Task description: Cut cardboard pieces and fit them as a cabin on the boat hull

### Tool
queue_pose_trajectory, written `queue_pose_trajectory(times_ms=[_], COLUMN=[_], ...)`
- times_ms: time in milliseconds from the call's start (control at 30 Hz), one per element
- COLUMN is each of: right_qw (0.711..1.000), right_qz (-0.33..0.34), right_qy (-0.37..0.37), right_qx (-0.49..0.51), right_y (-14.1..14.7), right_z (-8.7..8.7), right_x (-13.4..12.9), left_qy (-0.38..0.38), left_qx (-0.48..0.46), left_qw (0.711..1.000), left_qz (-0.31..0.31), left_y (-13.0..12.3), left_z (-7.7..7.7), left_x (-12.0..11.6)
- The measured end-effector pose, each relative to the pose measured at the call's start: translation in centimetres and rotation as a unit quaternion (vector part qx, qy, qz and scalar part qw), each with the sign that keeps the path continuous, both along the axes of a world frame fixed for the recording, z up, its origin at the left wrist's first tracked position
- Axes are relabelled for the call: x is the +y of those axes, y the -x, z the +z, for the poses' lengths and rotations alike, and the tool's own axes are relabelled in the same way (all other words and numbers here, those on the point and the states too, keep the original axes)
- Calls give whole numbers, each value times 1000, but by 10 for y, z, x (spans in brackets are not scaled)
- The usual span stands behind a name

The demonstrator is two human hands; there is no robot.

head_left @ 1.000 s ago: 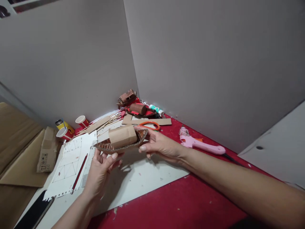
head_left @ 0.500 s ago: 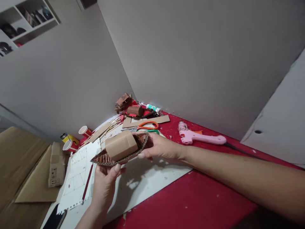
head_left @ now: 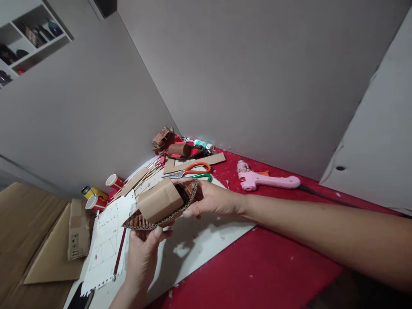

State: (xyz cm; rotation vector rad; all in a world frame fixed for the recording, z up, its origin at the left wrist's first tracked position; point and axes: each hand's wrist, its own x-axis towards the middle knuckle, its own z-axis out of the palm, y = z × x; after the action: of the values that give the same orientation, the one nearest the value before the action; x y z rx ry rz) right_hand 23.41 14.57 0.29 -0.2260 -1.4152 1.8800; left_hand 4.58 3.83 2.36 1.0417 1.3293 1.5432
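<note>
A small cardboard boat (head_left: 161, 201) is held up above the white board, its pointed end toward the left. A plain brown curved cover arches over its middle, and reddish-brown ribbed inner walls show at both ends. My left hand (head_left: 144, 244) grips it from below near the left tip, thumb against the side. At the other end my right hand (head_left: 209, 199) is closed on the hull, with the thumb along the lower edge; some of its fingers are hidden behind the boat. Just beyond the boat lie scissors (head_left: 196, 170) with orange and green handles.
A pink glue gun (head_left: 270, 181) lies on the red table (head_left: 244, 266) at right. Left are a sketched paper sheet (head_left: 106, 240), a dark red pencil (head_left: 119, 255), paper cups (head_left: 114, 182) and cardboard boxes (head_left: 35, 240). Wooden sticks (head_left: 149, 172) and brown models (head_left: 164, 138) are farther back.
The boat has tipped slightly, its left end a little lower. Both hands keep their hold. The camera view has shifted slightly.
</note>
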Motion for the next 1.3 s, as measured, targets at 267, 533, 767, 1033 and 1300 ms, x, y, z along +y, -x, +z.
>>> queue_pose_trajectory(times_ms=[267, 533, 767, 1033, 1300], right_qw=[999, 997, 996, 995, 970], right_qz=[32, 61, 72, 73, -152], right_qy=[18, 42, 48, 68, 187], right_qx=[19, 17, 16, 16, 19], right_y=[1, 4, 3, -2, -2], right_z=[-2, -7, -7, -7, -4], right_x=[-1, 3, 3, 3, 11], left_qy=[-9, -14, -30, -70, -80], left_qx=[-1, -3, 1, 22, 121], left_qw=[1000, 1000, 1000, 996, 984], left_qz=[4, -17, 7, 58, 105], left_y=[-2, 9, 10, 10, 25], left_z=[0, -8, -10, 1, -6], left_x=[2, 4, 3, 3, 5])
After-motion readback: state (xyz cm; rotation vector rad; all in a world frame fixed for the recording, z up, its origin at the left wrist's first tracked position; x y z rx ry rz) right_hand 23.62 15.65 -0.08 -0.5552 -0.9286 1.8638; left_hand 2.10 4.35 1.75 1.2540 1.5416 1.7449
